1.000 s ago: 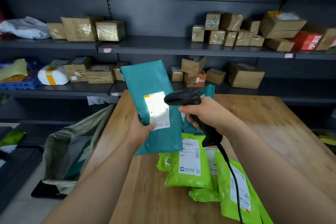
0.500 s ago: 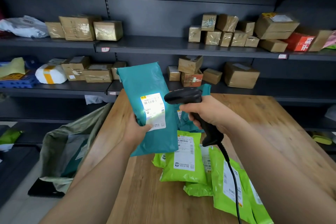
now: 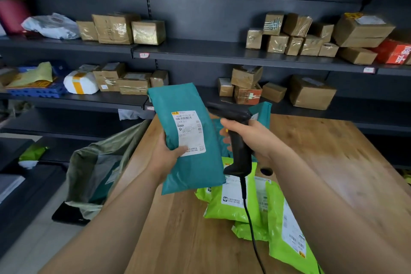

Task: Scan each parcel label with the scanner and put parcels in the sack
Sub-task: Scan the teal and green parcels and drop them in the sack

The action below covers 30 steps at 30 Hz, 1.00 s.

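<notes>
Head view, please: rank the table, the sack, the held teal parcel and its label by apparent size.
1. Table, clearly largest.
2. Sack and teal parcel: look alike; the sack is farther and partly hidden, so left unranked.
3. Label, smallest.

teal parcel [image 3: 191, 162]: upright, raised | scanner [image 3: 239, 155]: black, corded, just right of it | sack [image 3: 95, 169]: olive, open, lower left
</notes>
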Each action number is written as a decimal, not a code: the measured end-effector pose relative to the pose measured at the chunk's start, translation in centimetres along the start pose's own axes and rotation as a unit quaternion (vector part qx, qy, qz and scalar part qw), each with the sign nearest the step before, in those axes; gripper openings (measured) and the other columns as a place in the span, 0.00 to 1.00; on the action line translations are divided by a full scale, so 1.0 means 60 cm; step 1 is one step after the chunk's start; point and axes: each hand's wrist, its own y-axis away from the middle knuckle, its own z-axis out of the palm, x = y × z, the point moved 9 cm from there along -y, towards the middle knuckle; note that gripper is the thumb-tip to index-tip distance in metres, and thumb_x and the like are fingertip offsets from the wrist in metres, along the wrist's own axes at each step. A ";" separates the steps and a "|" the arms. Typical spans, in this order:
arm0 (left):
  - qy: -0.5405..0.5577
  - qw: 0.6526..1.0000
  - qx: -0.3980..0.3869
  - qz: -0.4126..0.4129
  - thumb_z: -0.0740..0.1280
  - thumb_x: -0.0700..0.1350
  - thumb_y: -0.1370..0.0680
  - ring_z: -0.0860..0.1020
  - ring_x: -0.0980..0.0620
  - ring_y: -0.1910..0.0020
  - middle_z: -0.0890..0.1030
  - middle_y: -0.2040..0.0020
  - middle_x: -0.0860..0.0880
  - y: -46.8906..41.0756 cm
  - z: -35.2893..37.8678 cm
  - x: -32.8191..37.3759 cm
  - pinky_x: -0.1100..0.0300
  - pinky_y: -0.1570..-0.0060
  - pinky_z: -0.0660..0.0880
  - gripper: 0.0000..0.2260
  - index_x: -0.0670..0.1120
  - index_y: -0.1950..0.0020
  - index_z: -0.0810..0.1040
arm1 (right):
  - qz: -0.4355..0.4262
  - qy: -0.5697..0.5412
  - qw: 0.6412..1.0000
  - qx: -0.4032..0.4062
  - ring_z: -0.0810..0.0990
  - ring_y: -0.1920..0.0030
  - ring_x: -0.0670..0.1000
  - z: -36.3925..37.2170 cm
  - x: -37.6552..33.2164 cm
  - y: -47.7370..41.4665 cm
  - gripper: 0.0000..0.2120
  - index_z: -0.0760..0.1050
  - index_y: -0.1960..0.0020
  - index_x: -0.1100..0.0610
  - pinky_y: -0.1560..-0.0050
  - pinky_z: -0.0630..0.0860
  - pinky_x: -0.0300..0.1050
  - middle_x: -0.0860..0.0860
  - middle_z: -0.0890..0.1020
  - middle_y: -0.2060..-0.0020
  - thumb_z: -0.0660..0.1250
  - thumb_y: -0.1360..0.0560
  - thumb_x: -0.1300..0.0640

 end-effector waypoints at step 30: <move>-0.145 0.969 0.103 -0.169 0.70 0.44 0.23 0.82 0.52 0.52 0.82 0.47 0.49 -0.074 -0.876 -0.069 0.58 0.57 0.79 0.11 0.45 0.41 0.77 | 0.190 -0.121 0.971 -0.075 0.85 0.52 0.58 0.890 0.132 -0.221 0.15 0.82 0.47 0.58 0.44 0.79 0.55 0.56 0.87 0.55 0.74 0.28 0.50</move>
